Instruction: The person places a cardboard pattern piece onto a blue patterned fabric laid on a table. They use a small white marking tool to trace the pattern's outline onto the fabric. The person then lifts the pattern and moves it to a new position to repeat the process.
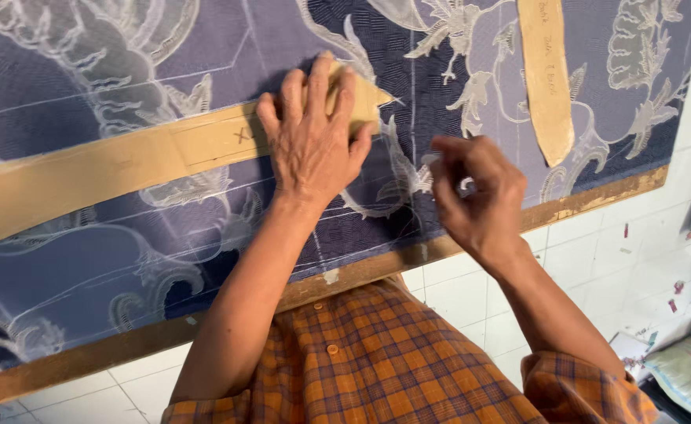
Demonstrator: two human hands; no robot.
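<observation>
- Cardboard, tan and long, makes a pattern strip [110, 161] that lies flat on the blue cloth [63, 259] with pale flower shapes.
- The left hand [314, 137] presses flat on the pointed end of the strip, fingers spread apart, holding nothing.
- The right hand [479, 196] is just beside it, over the cloth, with fingertips pinched together. Something small may be in them, but I cannot tell what.
- A second cardboard piece [546, 78] lies higher up on the cloth, well apart from both hands.
- The cloth rests on a wooden board [361, 271] over a white tiled floor [597, 259].
- The person wears an orange checked shirt [377, 361].
</observation>
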